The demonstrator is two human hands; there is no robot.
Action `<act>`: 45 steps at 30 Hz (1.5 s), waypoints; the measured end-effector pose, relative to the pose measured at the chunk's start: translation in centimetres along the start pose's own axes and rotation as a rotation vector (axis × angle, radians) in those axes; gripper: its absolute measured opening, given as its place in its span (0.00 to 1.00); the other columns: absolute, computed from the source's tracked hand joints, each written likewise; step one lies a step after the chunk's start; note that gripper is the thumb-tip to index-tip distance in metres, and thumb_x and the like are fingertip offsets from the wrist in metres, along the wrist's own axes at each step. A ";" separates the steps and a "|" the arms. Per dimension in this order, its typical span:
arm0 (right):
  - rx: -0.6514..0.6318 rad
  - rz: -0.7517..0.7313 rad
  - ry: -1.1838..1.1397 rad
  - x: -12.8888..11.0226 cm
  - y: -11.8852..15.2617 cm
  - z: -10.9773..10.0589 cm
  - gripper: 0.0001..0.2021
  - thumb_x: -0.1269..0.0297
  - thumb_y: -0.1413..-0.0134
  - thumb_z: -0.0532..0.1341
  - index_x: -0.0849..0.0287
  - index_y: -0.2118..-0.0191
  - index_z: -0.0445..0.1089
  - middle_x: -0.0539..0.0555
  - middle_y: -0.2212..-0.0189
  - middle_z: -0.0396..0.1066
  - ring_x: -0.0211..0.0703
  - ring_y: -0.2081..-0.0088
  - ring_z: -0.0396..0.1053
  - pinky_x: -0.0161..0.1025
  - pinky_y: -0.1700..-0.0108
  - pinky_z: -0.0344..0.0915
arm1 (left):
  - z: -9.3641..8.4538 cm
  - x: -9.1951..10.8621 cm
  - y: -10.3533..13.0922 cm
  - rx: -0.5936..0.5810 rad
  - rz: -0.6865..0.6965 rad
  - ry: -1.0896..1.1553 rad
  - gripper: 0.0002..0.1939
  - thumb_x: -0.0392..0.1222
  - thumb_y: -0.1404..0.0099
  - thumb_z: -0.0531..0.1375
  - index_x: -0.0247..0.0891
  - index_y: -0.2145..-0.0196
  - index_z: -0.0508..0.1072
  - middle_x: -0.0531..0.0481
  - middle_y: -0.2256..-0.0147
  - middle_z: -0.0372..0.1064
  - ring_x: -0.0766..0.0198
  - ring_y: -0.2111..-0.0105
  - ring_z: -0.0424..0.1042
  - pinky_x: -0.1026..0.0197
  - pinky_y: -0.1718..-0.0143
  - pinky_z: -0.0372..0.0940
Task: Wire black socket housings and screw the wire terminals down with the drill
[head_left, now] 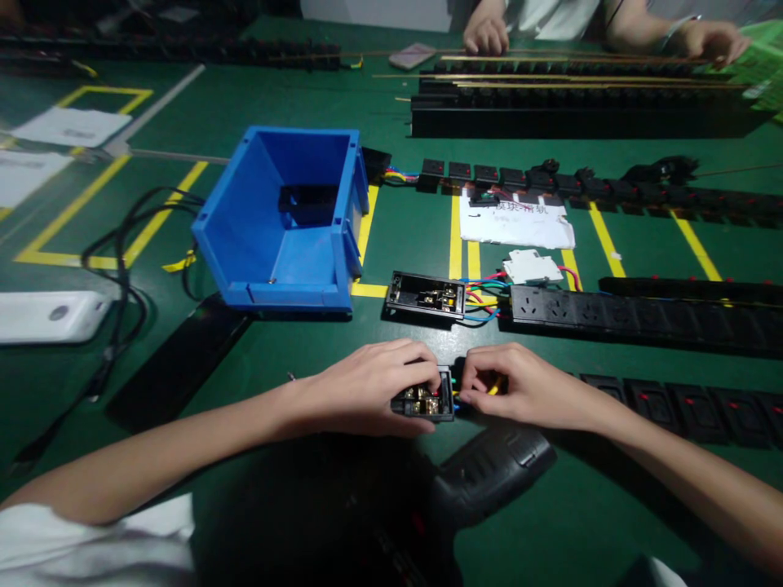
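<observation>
My left hand [385,387] is closed around a small black terminal box [437,401], whose open top shows brass terminals. Just right of it, my right hand [510,383] pinches wires [494,388] by the box's end; yellow shows between the fingers, with bits of green and blue at the box. Past my fingers, a strip of black socket modules [685,412] runs off to the right. A second open terminal box [425,295] lies behind my hands, joined by coloured wires [486,295] to a long black socket strip [612,314].
A blue bin [294,299] with a black part inside stands at left-centre. A dark power tool [502,465] lies close in front of me. Cables [126,269], a black phone-like slab [180,363] and a white device [52,316] are on the left. Across the table, another person's hands [488,34] rest near black rails.
</observation>
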State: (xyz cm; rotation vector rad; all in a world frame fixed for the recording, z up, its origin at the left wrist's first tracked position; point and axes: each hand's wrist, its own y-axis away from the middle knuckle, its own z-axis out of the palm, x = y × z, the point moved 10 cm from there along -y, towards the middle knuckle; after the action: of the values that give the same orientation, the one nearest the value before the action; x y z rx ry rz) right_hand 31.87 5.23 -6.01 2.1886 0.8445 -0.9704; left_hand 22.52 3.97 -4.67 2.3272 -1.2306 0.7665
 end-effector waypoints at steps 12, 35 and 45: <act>-0.004 0.001 0.011 -0.1 0.0 0.0 0.07 0.64 0.43 0.60 0.63 0.68 0.68 0.49 0.73 0.66 0.31 0.72 0.60 0.30 0.68 0.53 | -0.2 0.1 0.0 0.027 0.019 -0.013 0.16 0.52 0.40 0.62 0.41 0.59 0.69 0.48 0.51 0.66 0.59 0.55 0.67 0.59 0.54 0.63; -0.006 0.046 -0.025 0.5 0.1 0.2 0.04 0.68 0.50 0.61 0.62 0.66 0.69 0.45 0.78 0.63 0.28 0.77 0.56 0.27 0.74 0.50 | -0.3 0.4 0.0 0.014 0.029 -0.067 0.14 0.53 0.37 0.60 0.42 0.60 0.69 0.48 0.50 0.65 0.57 0.54 0.67 0.57 0.53 0.63; 0.007 0.007 -0.009 0.1 0.0 -0.1 0.06 0.65 0.48 0.62 0.63 0.68 0.69 0.46 0.76 0.64 0.29 0.75 0.57 0.28 0.72 0.52 | -0.2 0.3 -0.1 0.019 0.022 -0.052 0.15 0.53 0.38 0.61 0.41 0.59 0.69 0.48 0.50 0.65 0.57 0.54 0.67 0.57 0.53 0.62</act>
State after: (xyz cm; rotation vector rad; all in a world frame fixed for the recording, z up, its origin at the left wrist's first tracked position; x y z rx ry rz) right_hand 31.98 5.33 -6.02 2.1903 0.8303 -0.9803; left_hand 22.69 3.94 -4.33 2.3665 -1.2778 0.7330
